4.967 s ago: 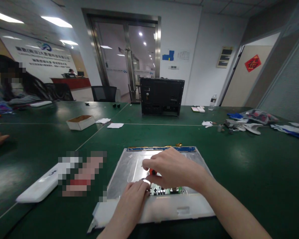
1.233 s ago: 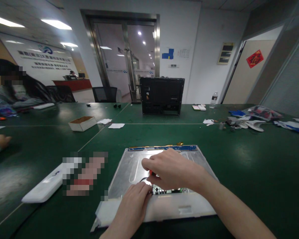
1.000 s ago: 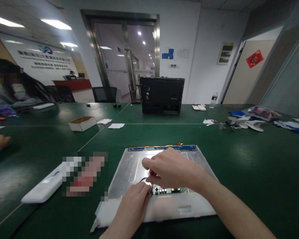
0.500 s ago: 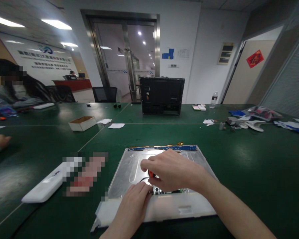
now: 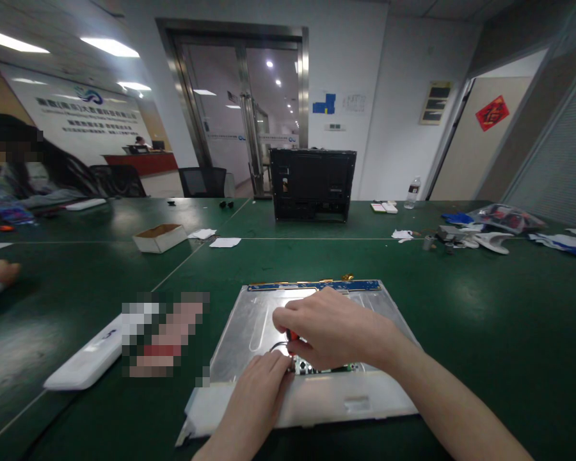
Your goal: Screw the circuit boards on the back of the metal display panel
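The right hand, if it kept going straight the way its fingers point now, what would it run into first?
The right hand points left across the metal panel. Going on, it would likely cross the bare panel first, then the blurred object on the green table. Depth is unclear.

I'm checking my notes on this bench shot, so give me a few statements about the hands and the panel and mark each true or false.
1. The metal panel lies flat on the green table. True.
2. The right hand pinches a tool with a red handle over the panel. True.
3. The left hand rests on the cardboard box. False: it rests at the panel's near edge, beside the small circuit board.
4. The black housing lies flat beside the panel. False: it stands upright, farther back.
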A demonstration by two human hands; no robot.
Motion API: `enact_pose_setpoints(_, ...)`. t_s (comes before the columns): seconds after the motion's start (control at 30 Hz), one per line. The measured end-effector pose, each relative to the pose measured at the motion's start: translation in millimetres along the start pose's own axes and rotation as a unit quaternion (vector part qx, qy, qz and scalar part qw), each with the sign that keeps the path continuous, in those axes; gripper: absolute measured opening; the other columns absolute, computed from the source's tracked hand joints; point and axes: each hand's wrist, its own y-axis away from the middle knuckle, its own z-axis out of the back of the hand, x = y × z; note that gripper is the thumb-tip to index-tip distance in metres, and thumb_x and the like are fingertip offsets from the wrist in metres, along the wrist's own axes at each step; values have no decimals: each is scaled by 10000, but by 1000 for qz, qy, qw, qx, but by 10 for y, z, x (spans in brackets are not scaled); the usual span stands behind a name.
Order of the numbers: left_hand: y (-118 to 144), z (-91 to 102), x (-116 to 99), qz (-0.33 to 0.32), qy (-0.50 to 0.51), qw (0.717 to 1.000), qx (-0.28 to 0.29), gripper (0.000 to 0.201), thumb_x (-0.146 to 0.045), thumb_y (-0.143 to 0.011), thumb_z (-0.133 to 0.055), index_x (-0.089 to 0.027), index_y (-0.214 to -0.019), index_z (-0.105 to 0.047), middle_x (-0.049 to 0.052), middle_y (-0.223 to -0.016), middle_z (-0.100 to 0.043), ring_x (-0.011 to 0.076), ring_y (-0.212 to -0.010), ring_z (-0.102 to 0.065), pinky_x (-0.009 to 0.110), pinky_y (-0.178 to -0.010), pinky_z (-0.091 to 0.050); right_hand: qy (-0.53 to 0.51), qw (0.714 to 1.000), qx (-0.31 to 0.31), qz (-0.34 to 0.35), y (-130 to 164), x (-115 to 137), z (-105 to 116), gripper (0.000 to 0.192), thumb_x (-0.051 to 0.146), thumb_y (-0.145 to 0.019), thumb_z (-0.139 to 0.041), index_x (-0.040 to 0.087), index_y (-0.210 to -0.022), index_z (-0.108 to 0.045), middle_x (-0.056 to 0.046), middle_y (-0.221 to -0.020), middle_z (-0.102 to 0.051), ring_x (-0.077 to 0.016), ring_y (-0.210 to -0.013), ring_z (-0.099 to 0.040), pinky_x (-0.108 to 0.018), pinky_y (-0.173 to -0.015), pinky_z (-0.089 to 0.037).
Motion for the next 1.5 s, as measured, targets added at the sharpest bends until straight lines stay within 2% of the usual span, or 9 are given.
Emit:
enact_pose_setpoints(0.77,-9,51,-44,-11,-3,1000,12,229,-117,-851,-441,-227,-952,-614,54,-939,-654,231,-859,-606,351,-766,-477,-6,1000,8,-9,16,5,44,102,202,-824,-482,176,-908,-533,-30,-864,-667,-143,-655,-569,-275,-460,-200)
enact_pose_setpoints(1.0,-28,156,-100,-3,4,999,34,214,-130,-870,-432,-220,-945,-611,58,-931,-656,232,-866,-604,351,-767,-472,-9,1000,15,-11,20,4,55,98,210,-828,-497,177,-915,-529,-28,-877,-672,-138,-669,-573,-272,-462,-200)
enact_pose_setpoints(1.5,-42,114,-77,-15,-22,1000,-11,179,-121,-818,-466,-207,-865,-616,61,-921,-677,236,-815,-636,355,-739,-506,14,1000,-8,7,2,30,0,101,222,-844,-483,174,-926,-517,-30,-838,-660,-145,-641,-562,-280,-463,-195)
